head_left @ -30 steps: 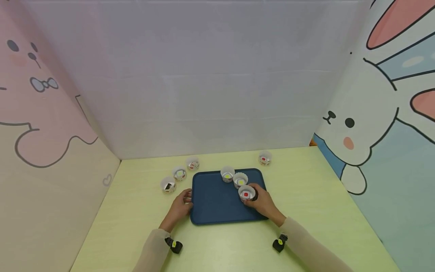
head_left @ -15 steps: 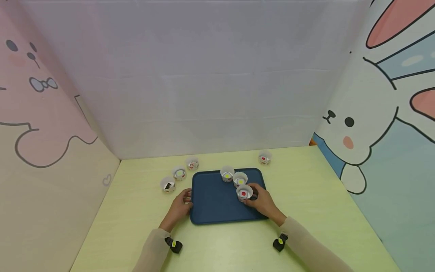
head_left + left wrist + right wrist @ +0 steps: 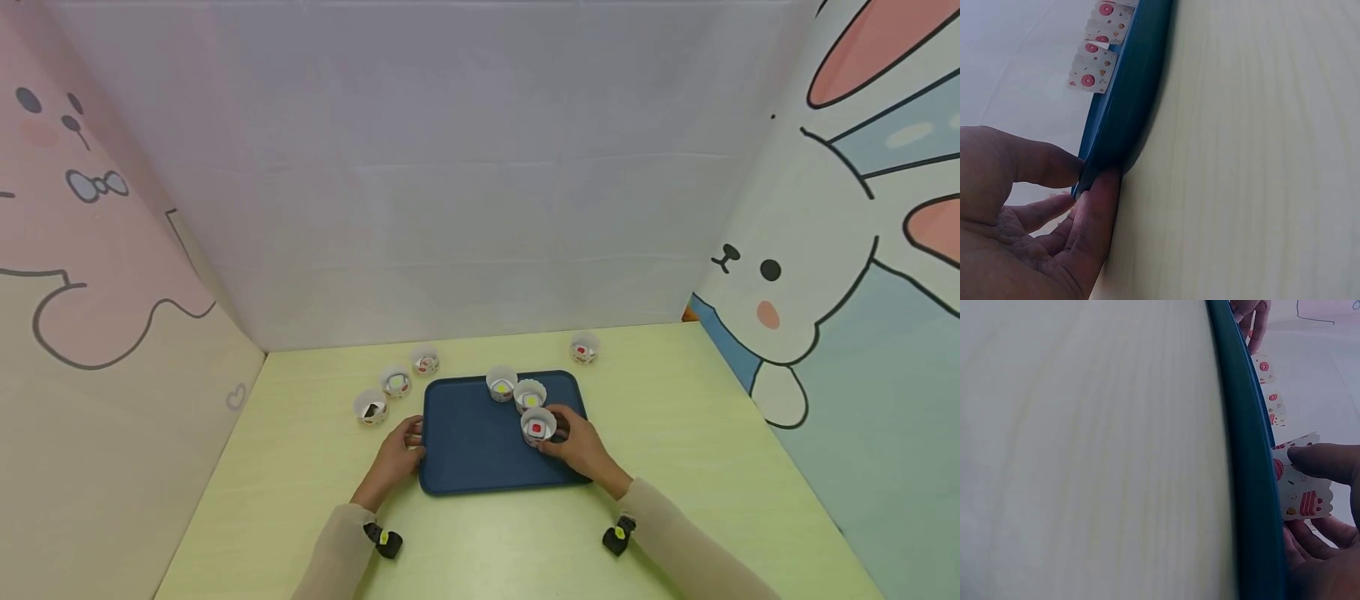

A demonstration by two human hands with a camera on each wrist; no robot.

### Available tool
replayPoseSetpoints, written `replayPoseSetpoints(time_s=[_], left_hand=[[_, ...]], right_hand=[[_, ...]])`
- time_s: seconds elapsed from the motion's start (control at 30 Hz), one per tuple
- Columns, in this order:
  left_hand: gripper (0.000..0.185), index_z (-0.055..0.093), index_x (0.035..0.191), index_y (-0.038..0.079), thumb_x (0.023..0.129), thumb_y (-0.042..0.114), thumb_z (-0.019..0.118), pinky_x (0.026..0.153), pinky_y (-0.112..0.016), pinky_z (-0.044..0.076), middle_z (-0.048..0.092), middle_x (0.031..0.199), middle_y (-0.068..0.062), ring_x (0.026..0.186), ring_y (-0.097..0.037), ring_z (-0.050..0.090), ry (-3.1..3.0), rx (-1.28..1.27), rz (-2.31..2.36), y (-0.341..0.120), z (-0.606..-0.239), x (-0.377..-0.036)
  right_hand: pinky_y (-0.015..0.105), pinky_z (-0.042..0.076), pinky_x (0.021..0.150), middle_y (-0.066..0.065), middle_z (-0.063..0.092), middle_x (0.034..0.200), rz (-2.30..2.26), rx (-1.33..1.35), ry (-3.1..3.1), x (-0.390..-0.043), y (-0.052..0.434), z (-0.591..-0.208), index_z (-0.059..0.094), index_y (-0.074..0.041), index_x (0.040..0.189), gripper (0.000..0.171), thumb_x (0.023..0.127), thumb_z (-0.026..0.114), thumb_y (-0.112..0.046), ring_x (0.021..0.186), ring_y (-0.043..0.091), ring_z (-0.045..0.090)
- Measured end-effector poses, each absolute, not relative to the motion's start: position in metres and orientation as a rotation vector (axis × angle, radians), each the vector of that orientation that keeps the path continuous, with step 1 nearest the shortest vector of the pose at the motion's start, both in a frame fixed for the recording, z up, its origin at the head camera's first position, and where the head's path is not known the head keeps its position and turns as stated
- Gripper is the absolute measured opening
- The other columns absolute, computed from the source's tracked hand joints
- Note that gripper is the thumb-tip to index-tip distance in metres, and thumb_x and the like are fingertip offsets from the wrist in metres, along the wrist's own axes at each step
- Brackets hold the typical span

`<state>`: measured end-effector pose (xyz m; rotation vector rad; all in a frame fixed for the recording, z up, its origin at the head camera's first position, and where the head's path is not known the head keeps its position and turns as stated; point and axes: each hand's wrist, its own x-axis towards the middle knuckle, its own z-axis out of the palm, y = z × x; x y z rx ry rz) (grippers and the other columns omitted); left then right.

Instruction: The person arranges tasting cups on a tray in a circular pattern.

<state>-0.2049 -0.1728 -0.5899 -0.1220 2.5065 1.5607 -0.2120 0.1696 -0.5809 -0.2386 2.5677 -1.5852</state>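
Note:
My left hand (image 3: 397, 462) pinches the left edge of a dark blue tray (image 3: 465, 442). In the left wrist view, the thumb lies against the rim and other fingers reach under it. On the tray's right side, my right hand (image 3: 581, 450) grips a white paper baking cup (image 3: 537, 427) with a small red piece inside. Its thumb and fingers are on the cup's wall, which has a red cake print in the right wrist view. Just behind it on the tray stand two more paper cups (image 3: 530, 395), each with a yellow piece inside.
On the table (image 3: 480, 542) left of the tray stand three paper cups: one with a dark piece (image 3: 371, 408), one with a pale piece (image 3: 396, 382), one with a reddish piece (image 3: 425, 360). Another cup (image 3: 584, 348) with a red piece stands behind the tray's right corner.
The cup in my right hand has shifted slightly left on the tray, close in front of the nearer yellow-piece cup. The left hand and the tray have stayed in place.

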Motion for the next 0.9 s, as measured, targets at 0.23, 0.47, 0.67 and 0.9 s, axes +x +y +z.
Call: replayPoseSetpoints(time_s=[0.23, 0.47, 0.67, 0.9], left_hand=[[0.059, 0.046, 0.142, 0.003, 0.084, -0.004, 0.057, 0.063, -0.034, 0.055, 0.057, 0.126, -0.018, 0.109, -0.029, 0.058, 2.519, -0.12, 1.547, -0.173, -0.59, -0.204], [0.06, 0.047, 0.142, 0.003, 0.084, -0.004, 0.057, 0.065, -0.034, 0.055, 0.057, 0.126, -0.019, 0.109, -0.03, 0.058, 2.527, -0.118, 1.545, -0.173, -0.591, -0.206], [0.059, 0.047, 0.142, 0.004, 0.084, -0.002, 0.057, 0.066, -0.034, 0.055, 0.057, 0.126, -0.018, 0.111, -0.031, 0.058, 2.517, -0.135, 1.552, -0.173, -0.59, -0.206], [0.058, 0.046, 0.142, 0.002, 0.085, -0.002, 0.057, 0.064, -0.033, 0.055, 0.057, 0.126, -0.02, 0.109, -0.032, 0.059, 2.526, -0.095, 1.549, -0.174, -0.59, -0.205]], right_hand=[[0.042, 0.049, 0.102, 0.02, 0.056, 0.134, -1.606, -0.283, 2.556, -0.21, 0.173, -0.576, 0.042, -0.001, 0.142, 0.077, 0.076, 0.082, -0.009, 0.121, 0.034, 0.058], [0.045, 0.046, 0.105, 0.022, 0.054, 0.136, -1.58, -0.299, 2.581, -0.209, 0.176, -0.571, 0.038, -0.001, 0.144, 0.081, 0.077, 0.082, -0.012, 0.123, 0.036, 0.056], [0.044, 0.05, 0.1, 0.025, 0.057, 0.132, -1.623, -0.39, 2.664, -0.208, 0.178, -0.564, 0.043, 0.003, 0.14, 0.078, 0.074, 0.082, -0.01, 0.121, 0.038, 0.057], [0.046, 0.047, 0.104, 0.023, 0.053, 0.139, -1.645, -0.347, 2.649, -0.213, 0.186, -0.552, 0.042, 0.0, 0.141, 0.074, 0.078, 0.079, -0.008, 0.129, 0.038, 0.051]])
